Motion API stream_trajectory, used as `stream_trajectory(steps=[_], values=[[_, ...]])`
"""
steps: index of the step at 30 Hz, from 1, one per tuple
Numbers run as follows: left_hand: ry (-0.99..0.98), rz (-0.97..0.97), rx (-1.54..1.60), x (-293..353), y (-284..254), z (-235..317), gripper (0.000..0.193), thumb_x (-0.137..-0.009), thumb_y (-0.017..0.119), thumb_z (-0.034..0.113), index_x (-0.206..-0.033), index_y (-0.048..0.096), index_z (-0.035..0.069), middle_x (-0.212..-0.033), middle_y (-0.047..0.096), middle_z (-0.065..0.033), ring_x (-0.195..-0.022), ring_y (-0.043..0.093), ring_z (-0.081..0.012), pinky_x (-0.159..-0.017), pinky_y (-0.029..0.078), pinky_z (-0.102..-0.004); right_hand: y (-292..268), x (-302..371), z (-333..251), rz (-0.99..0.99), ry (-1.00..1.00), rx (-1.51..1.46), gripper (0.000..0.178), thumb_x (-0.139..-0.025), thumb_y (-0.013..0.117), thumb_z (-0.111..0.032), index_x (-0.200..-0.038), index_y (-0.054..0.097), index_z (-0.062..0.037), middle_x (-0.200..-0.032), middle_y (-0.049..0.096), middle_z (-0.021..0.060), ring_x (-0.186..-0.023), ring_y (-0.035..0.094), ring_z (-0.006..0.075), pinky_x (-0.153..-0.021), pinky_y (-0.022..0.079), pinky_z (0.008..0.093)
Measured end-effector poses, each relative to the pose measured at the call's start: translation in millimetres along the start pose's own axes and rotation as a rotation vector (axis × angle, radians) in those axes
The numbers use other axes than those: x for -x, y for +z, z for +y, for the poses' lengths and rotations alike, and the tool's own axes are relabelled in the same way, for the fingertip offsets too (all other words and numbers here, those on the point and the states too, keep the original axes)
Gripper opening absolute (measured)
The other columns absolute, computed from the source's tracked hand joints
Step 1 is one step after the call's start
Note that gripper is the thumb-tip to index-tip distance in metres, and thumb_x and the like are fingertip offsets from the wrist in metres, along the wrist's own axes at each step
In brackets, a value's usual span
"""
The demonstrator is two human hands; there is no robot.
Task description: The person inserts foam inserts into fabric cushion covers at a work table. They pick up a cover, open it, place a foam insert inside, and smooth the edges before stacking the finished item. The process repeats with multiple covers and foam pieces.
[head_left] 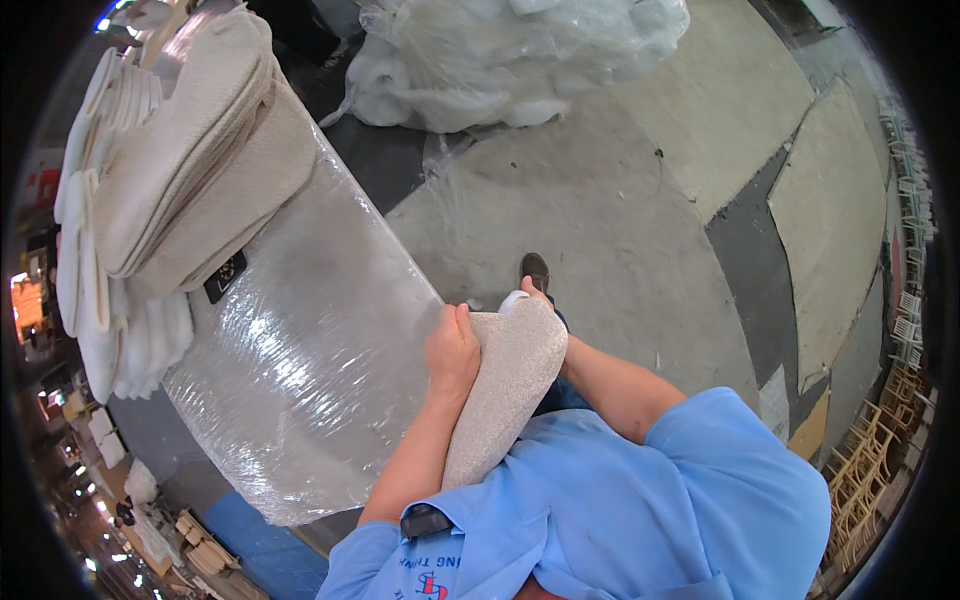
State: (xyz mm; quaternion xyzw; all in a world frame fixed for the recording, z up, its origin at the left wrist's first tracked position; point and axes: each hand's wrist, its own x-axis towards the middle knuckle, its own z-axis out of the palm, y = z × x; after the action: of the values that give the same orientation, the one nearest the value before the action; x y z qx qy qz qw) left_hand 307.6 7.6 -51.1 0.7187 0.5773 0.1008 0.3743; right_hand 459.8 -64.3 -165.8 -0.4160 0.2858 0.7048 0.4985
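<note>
Close to my body, a beige textured fabric cover [510, 385] hangs between my hands, its lower end against my blue shirt. A bit of white padding [512, 301] shows at its far edge. My left hand [454, 350] is closed on the cover's left edge, beside the table's border. On the far right corner, my right hand [540, 294] grips the cover, and most of that hand is hidden behind the fabric. To the left, a pile of similar beige covers [200, 150] lies on the plastic-wrapped table [310, 350].
White padding pieces [140, 340] are stacked beside the beige pile, near a small black object [225, 277]. A big clear plastic bag of white stuff [500, 60] sits on the floor ahead. Cardboard sheets [830, 230] cover the floor at right, with chair frames [870, 450] beyond.
</note>
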Motion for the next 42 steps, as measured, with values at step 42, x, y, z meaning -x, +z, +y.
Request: stream_trajectory(steps=[42], values=[[-0.533,0.452,0.103,109,-93,-134,0.046,-0.110,0.049,0.041,-0.095,0.067,0.001,-0.086,0.072,-0.0270,-0.082,0.069,-0.0508,-0.072,0.052,-0.0605,239,31,138,-0.349,-0.544,2.611,0.032,-0.092,0.061,-0.022,-0.107,0.078,-0.0002,-0.112,0.076,0.0252,-0.110,0.072,0.0440,-0.097,0.057,0.0516]])
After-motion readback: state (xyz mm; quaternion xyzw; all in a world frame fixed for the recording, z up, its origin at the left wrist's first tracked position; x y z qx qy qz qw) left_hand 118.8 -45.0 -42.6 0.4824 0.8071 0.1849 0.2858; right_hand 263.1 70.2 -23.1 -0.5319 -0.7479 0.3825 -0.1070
